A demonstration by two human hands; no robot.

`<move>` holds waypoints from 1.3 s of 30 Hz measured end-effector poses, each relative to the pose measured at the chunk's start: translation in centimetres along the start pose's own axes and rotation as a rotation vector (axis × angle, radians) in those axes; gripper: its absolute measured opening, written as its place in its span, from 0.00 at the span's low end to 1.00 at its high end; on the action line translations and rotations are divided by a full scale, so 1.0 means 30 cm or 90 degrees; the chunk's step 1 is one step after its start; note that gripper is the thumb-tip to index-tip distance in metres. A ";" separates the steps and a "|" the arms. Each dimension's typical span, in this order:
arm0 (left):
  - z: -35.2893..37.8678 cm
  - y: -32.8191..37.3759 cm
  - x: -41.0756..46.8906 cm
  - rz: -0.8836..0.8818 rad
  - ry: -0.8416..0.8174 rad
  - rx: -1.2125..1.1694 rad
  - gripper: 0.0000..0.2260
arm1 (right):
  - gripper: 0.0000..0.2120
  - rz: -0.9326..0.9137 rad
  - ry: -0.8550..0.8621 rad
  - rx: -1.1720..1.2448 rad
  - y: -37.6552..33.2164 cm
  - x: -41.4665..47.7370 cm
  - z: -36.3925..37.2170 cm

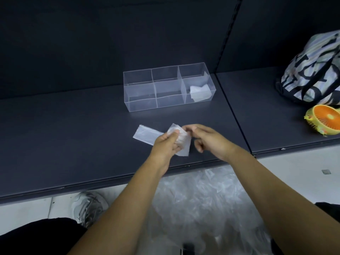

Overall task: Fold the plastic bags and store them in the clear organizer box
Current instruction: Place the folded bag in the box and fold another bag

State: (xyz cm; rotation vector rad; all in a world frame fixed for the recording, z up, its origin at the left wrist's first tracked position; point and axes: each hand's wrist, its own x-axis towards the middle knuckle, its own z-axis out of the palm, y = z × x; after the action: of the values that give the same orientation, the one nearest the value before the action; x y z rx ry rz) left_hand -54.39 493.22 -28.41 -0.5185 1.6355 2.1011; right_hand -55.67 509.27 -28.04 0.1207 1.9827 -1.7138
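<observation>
Dark matte surface [73,129] backed by a dark panel [110,34], with a seam running far to near at right. Clear organizer box [141,100] at far centre, with one folded bag [200,94] in its right-end compartment. Nearer, above the surface: left hand [165,144] gripping a crumpled plastic bag [184,144], right hand [207,138] pinching its top edge. Flat plastic strip [145,134] just left, perhaps the same bag. Patterned tote [311,78] and orange fan [325,120] far right. Below, pale tiled floor [25,212] with a heap of loose bags [202,199].

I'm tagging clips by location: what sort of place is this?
Likely a shop or stockroom: dark display shelf, slotted upright behind it, heap of clear plastic bags on the pale floor.
</observation>
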 end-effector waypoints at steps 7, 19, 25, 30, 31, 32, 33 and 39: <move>-0.152 0.030 0.134 -0.051 0.064 -0.080 0.10 | 0.08 0.048 -0.026 -0.187 0.056 0.117 0.035; -0.269 0.006 0.233 0.167 0.410 0.310 0.08 | 0.06 0.070 0.057 -0.281 0.101 0.180 0.053; -0.128 -0.152 0.060 0.450 0.008 0.705 0.22 | 0.05 0.109 0.037 -0.266 0.084 0.192 0.051; -0.118 -0.232 0.031 0.403 -0.027 0.757 0.31 | 0.06 0.226 0.009 -0.114 0.053 0.126 0.057; -0.112 -0.227 0.025 0.436 -0.013 0.739 0.26 | 0.08 0.251 0.000 -0.068 0.046 0.104 0.056; -0.106 -0.222 0.017 0.460 -0.003 0.726 0.20 | 0.10 0.265 -0.005 -0.030 0.037 0.081 0.052; -0.100 -0.213 0.006 0.466 0.000 0.724 0.17 | 0.11 0.270 -0.005 -0.003 0.029 0.058 0.044; -0.113 -0.151 0.008 0.269 -0.072 0.621 0.12 | 0.23 0.108 0.037 -0.178 0.011 -0.033 -0.043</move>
State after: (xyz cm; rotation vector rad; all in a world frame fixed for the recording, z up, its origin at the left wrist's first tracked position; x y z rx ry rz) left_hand -52.02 490.92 -33.01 0.2792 2.5431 1.2370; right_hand -55.09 510.82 -27.83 0.2360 2.1657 -1.3278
